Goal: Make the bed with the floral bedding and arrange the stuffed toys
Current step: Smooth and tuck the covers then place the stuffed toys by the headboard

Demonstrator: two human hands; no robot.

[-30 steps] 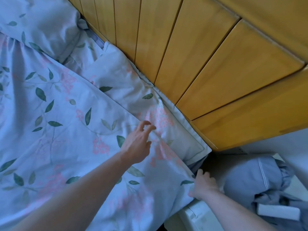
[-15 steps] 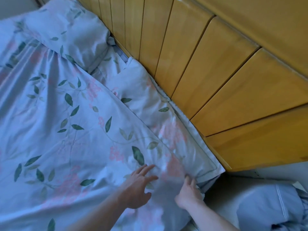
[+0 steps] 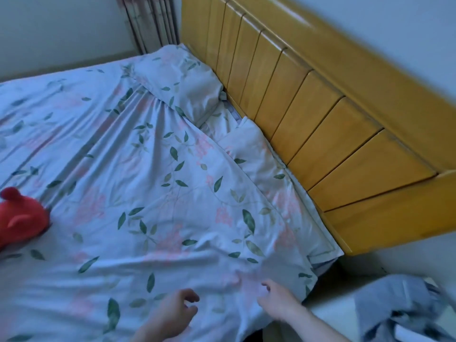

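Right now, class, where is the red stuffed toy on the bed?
In the head view, the red stuffed toy lies at the far left edge of the picture on the floral duvet, well away from the wooden headboard and both pillows.

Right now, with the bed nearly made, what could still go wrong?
1. The floral duvet has folds near its corner at the bed's edge. Both the left hand and the right hand are loose above it, so the corner could slide off.
2. The red stuffed toy lies on the duvet, so a hard tug might roll it away.
3. The nearer pillow is partly under the duvet, so pulling might drag it crooked.
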